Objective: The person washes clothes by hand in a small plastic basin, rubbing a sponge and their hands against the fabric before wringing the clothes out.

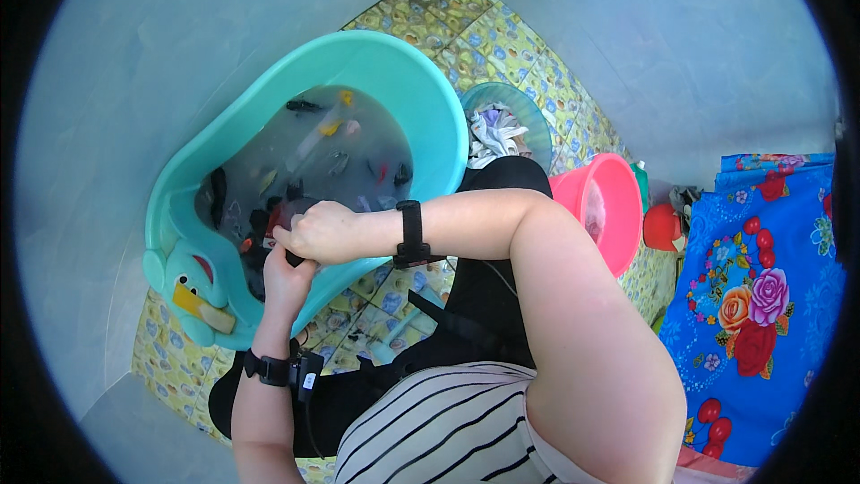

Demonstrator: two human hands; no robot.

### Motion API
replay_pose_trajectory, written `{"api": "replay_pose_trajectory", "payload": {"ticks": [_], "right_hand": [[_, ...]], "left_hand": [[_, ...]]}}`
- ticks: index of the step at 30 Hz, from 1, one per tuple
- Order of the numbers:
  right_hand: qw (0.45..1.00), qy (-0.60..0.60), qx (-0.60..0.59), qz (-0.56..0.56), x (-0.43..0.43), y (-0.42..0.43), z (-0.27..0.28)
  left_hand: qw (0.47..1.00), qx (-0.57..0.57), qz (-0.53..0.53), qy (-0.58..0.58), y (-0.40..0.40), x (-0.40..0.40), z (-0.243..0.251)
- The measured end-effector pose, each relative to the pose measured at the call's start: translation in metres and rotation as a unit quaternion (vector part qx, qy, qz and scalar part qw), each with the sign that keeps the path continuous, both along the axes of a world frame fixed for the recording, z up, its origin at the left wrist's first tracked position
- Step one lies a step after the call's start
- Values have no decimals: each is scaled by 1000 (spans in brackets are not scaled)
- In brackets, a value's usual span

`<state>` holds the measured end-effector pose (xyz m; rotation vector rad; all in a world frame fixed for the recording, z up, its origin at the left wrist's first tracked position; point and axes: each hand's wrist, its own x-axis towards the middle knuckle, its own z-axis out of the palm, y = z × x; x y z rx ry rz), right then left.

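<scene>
A turquoise plastic baby bath point(430, 101) holds cloudy grey water with several small cloth pieces in it, dark, yellow, red and pale. Over its near side my two hands meet. My right hand point(326, 232) is closed as a fist on a dark wet cloth point(294, 258). Just below it, my left hand point(289, 275) pinches the same cloth, whose shape is mostly hidden by the fingers. A red and white patch point(273, 227) shows beside my knuckles; I cannot tell whether it belongs to that cloth.
A yellow and cream bar-shaped object point(201, 308) lies on the bath's animal-shaped end. Right of the bath stand a clear greenish basin point(543, 131) of pale crumpled cloths and a pink bucket point(621, 215). A blue flowered cloth point(705, 376) hangs at the right. Tiled floor point(504, 33) surrounds them.
</scene>
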<state>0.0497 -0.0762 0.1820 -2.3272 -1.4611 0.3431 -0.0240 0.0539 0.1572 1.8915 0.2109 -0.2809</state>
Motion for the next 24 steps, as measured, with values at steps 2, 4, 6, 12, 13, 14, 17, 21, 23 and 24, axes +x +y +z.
{"api": "replay_pose_trajectory", "payload": {"ticks": [2, 4, 6, 12, 13, 14, 17, 21, 23, 24], "right_hand": [[1000, -2, 3, -1, 0, 0, -1], [1000, -2, 8, -2, 0, 1, -2], [1000, 4, 2, -3, 1, 0, -1], [999, -17, 27, 7, -1, 1, -10], [999, -17, 26, 7, -1, 0, -10], [1000, -11, 23, 5, 0, -2, -10], [1000, -8, 25, 2, -1, -1, -9], [1000, 26, -10, -6, -1, 0, -5], [1000, 24, -10, -5, 0, -1, -3], [1000, 21, -10, -3, 0, -1, -2]], "left_hand": [[998, -45, 13, 48, 0, 1, 2], [995, -52, 20, 84, 1, 1, 7], [996, -35, 22, 78, 0, 1, 5], [993, -21, 12, 115, -3, 2, 11], [992, -26, 13, 125, -2, 1, 11], [992, -16, 22, 121, -4, 0, 8], [996, -5, 12, 94, -2, -1, 4], [996, -20, 6, 88, -2, 1, 8], [989, -20, 2, 146, -4, 4, 17], [989, -20, 2, 146, -4, 3, 17]]}}
